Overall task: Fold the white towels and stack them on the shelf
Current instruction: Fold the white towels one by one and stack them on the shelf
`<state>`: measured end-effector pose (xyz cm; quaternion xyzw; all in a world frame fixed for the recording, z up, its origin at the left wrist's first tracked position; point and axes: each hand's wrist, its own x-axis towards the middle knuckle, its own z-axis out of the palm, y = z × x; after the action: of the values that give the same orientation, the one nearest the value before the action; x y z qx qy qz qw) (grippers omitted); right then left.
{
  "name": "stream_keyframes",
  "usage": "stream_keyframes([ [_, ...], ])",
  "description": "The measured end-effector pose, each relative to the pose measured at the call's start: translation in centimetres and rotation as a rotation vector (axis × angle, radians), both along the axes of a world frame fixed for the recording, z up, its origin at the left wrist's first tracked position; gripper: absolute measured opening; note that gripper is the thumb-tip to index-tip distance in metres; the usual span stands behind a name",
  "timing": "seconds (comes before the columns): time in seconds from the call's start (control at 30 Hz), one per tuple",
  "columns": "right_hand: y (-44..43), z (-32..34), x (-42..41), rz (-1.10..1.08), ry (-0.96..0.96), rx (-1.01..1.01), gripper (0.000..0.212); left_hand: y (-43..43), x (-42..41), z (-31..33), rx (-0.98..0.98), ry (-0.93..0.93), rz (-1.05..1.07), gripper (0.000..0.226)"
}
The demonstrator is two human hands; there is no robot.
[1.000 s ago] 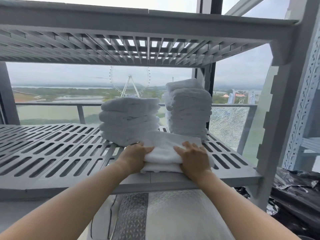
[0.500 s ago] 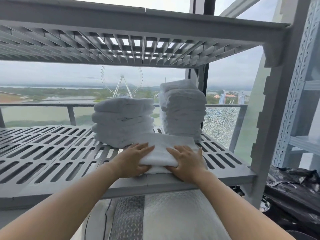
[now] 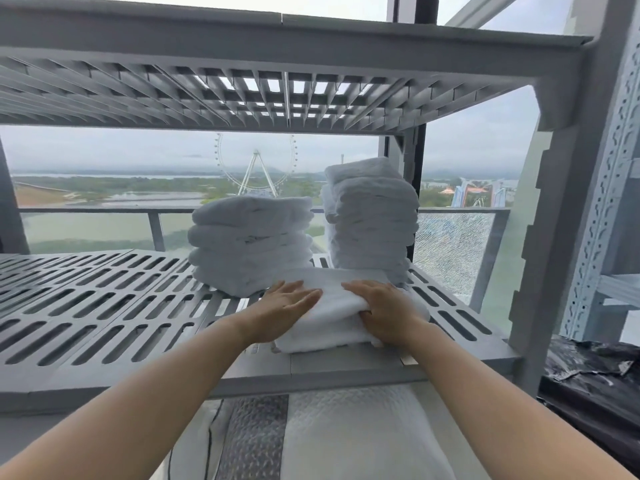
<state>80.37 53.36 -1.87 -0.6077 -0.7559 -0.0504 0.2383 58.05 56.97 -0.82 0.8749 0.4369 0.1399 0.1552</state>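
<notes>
A folded white towel (image 3: pixel 337 303) lies near the front edge of the grey slotted shelf (image 3: pixel 104 306). My left hand (image 3: pixel 282 311) lies flat with straight fingers on the towel's left side. My right hand (image 3: pixel 384 308) rests on its right side, fingers straight on top and the thumb tucked at the front fold. Behind the towel stand two stacks of folded white towels: a lower stack (image 3: pixel 251 242) on the left and a taller stack (image 3: pixel 372 223) on the right.
An upper slotted shelf (image 3: pixel 277 98) hangs above. The rack's upright post (image 3: pixel 561 237) rises at the right, with a second perforated rack (image 3: pixel 609 202) beyond it. Black plastic sheeting (image 3: pixel 595 375) lies at lower right. A quilted white and grey surface (image 3: pixel 311 438) sits below the shelf.
Both hands went from gripping the towel's front edge to lying flatter on top, sliding it a little deeper onto the shelf.
</notes>
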Motion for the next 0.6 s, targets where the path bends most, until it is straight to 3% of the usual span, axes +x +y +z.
stream_keyframes([
  [0.1,0.2,1.1,1.0,0.012,0.018,0.142,0.056,0.7,0.4,0.1,0.050,0.055,0.044,0.055],
  [0.23,-0.4,0.3,1.8,0.090,-0.054,-0.163,0.063,1.3,0.0,-0.1,0.042,0.084,0.084,0.050],
  [0.43,-0.2,1.9,2.9,0.212,0.285,-0.330,0.059,1.5,1.5,0.8,0.010,0.017,0.117,0.048],
  [0.5,0.7,2.2,3.2,0.195,0.248,-0.300,0.049,1.5,2.9,1.2,0.015,0.043,0.133,0.045],
  [0.6,2.1,1.6,2.6,0.173,0.112,-0.273,0.049,1.1,5.5,1.2,-0.004,0.067,0.187,0.051],
])
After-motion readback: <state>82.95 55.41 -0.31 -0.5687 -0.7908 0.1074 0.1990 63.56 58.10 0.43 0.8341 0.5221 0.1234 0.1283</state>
